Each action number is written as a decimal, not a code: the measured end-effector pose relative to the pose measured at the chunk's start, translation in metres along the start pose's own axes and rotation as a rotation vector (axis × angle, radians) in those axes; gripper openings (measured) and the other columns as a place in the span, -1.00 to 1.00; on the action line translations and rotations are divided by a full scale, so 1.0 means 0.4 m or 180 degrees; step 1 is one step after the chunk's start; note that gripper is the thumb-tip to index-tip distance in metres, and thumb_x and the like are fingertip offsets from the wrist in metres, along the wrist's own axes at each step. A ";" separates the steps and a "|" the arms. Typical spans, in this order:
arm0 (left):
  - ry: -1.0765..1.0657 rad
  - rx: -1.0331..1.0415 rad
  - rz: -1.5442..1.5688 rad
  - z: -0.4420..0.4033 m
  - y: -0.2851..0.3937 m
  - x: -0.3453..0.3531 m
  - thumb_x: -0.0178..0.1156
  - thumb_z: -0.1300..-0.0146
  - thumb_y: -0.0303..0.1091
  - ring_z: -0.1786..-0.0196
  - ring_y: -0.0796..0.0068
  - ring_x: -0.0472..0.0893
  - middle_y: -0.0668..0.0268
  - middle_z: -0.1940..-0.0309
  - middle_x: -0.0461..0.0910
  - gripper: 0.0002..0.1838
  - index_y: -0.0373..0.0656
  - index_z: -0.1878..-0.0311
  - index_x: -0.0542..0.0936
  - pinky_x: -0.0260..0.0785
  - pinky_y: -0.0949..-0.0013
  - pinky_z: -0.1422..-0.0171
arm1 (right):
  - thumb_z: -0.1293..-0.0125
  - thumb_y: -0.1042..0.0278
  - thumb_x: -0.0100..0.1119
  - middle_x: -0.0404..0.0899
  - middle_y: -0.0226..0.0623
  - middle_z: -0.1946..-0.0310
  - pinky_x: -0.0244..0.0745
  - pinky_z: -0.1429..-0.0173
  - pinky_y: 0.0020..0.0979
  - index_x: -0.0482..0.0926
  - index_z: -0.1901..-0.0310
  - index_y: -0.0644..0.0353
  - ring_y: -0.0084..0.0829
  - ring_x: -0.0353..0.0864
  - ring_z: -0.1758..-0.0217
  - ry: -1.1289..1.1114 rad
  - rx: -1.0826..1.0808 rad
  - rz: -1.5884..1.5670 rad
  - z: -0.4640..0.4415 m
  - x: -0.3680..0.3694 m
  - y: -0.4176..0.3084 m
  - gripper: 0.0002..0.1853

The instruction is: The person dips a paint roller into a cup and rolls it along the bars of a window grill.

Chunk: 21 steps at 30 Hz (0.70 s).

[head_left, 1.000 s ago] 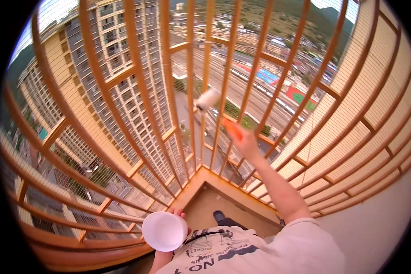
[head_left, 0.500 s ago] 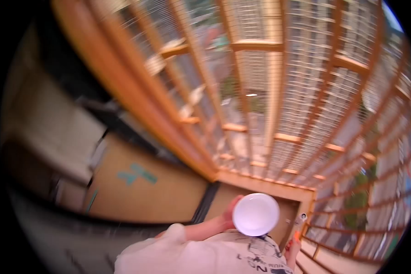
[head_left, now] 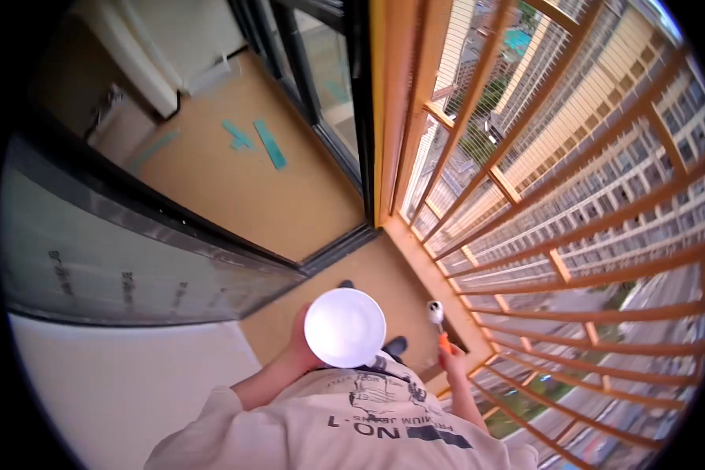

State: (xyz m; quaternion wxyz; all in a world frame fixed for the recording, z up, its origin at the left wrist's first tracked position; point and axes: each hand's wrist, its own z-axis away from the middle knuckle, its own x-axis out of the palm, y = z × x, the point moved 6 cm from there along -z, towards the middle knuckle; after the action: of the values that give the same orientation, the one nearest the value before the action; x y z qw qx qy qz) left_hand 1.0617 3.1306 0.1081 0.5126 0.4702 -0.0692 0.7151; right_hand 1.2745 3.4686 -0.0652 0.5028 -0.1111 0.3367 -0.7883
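Observation:
My left hand (head_left: pixel 299 341) is closed on the side of a white round bowl (head_left: pixel 345 327), held in front of my shirt with its opening up. The inside is white and bright, so I cannot tell how much is in it. Lower right, my right hand (head_left: pixel 451 360) grips the orange handle of a small paint roller (head_left: pixel 435 312). Its pale head, with a dark hole at the end, points away from me, close to the wooden sill (head_left: pixel 423 254). The fingers under the bowl are partly hidden.
Orange-brown bars (head_left: pixel 556 266) line the right side, with tall buildings and a road far below. A black door frame (head_left: pixel 333 249) borders a brown covered floor (head_left: pixel 235 196) with teal tape strips (head_left: pixel 270 145). Dark shoes (head_left: pixel 397 345) show beneath me; a white panel (head_left: pixel 133 376) stands at left.
My view has turned left and sharpened, bringing the doorway and floor more into sight. Bowl and roller sit farther left in the picture, still held in the same hands.

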 end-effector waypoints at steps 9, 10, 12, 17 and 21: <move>0.0369 0.1271 -0.0791 -0.183 0.439 -0.168 -0.10 -0.53 -0.08 -0.27 0.13 0.59 0.13 -0.22 0.60 -0.52 -0.20 -0.29 0.51 0.42 -0.02 -0.41 | -0.48 0.16 0.23 0.45 -0.53 0.64 0.24 0.57 -0.54 0.70 -0.01 0.23 -0.67 0.38 0.65 -0.0288 -0.0590 0.1148 -0.139 0.497 -0.572 -0.70; 0.0332 0.1173 -0.0626 -0.198 0.461 -0.167 -0.11 -0.54 -0.10 -0.27 0.14 0.59 0.12 -0.22 0.60 -0.53 -0.21 -0.30 0.50 0.43 -0.01 -0.40 | -0.48 0.15 0.22 0.45 -0.53 0.64 0.24 0.57 -0.54 0.71 -0.01 0.22 -0.68 0.38 0.65 -0.0289 -0.0650 0.1169 -0.149 0.527 -0.612 -0.70; -0.0307 0.0844 0.0629 -0.225 0.487 -0.158 -0.16 -0.57 -0.13 -0.27 0.15 0.59 0.12 -0.24 0.60 -0.53 -0.22 -0.30 0.50 0.44 -0.01 -0.40 | -0.49 0.15 0.22 0.45 -0.53 0.63 0.23 0.57 -0.54 0.70 -0.02 0.21 -0.68 0.38 0.65 -0.0421 -0.0782 0.1087 -0.182 0.587 -0.672 -0.70; -0.0642 0.0246 0.1980 -0.273 0.653 -0.106 -0.17 -0.56 -0.11 -0.28 0.10 0.59 0.11 -0.24 0.60 -0.51 -0.22 -0.30 0.51 0.43 -0.05 -0.41 | -0.52 0.19 0.17 0.43 -0.52 0.61 0.23 0.53 -0.55 0.67 0.02 0.24 -0.67 0.38 0.62 -0.0944 -0.0791 0.0966 -0.225 0.818 -0.888 -0.73; -0.0589 0.0492 0.2207 -0.334 0.782 -0.125 -0.17 -0.56 -0.11 -0.24 0.14 0.62 0.13 -0.22 0.61 -0.53 -0.19 -0.28 0.53 0.44 -0.03 -0.40 | -0.47 0.31 0.22 0.46 -0.47 0.54 0.29 0.49 -0.52 0.56 0.12 0.22 -0.63 0.40 0.59 -0.1750 -0.0816 0.0803 -0.314 1.063 -1.039 -0.84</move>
State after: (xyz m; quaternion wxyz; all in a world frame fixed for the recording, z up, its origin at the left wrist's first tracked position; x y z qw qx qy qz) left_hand 0.7334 3.0295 0.1174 0.1943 0.5189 -0.2164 0.8039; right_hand 0.7121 3.2635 0.0383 0.6505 -0.3396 0.2960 -0.6115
